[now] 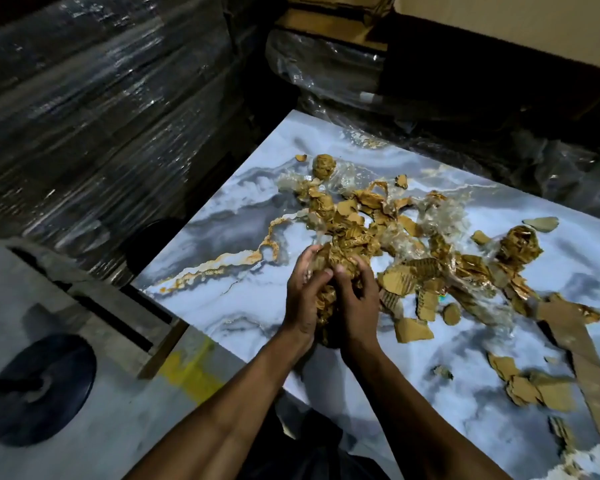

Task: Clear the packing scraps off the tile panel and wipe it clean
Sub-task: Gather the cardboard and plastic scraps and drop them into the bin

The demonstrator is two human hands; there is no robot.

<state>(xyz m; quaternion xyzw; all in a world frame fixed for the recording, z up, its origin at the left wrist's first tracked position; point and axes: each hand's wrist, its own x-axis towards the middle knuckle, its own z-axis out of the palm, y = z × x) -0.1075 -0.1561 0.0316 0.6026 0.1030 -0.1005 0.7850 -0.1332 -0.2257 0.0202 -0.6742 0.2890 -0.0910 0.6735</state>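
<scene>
A wad of scraps (340, 258) is squeezed by both curled hands, left (303, 299) and right (355, 303), above the tile panel (243, 306).

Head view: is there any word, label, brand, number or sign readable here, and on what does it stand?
None can be read.
Tile panel: only marble veining, no lettering.
Cardboard scraps: no print shows; blurred by motion.
Wad of scraps gripped in the left hand and right hand: no text.
Wrapped stacks: only glare on the film; any label is hidden.
</scene>
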